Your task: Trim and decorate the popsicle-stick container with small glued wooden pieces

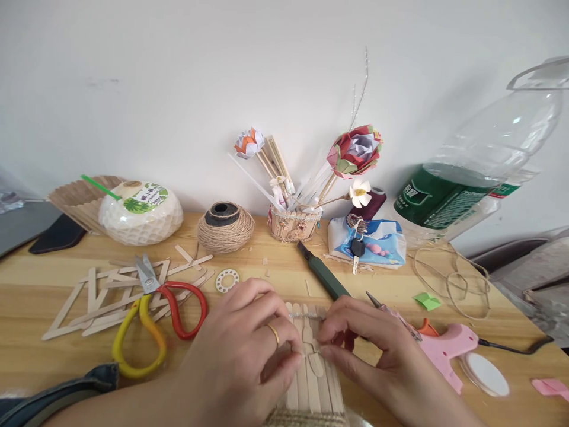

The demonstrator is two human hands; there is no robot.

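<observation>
Hands [244,338] pinching something indistinct [312,345], craft-stick panel [312,391] beneath, scissors [150,284] left, glue gun [440,353] right

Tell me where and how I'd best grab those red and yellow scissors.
Grip the scissors by the yellow loop and red loop, probably with the left hand, the nearer one, from your side: both loops lie toward you, while the blades point away. The loops stand spread, and wooden sticks lie underneath, so lifting straight up seems wise.

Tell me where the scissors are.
In the head view, the scissors lie on the left, partly over scattered wooden sticks, left of the person's left hand.
</observation>
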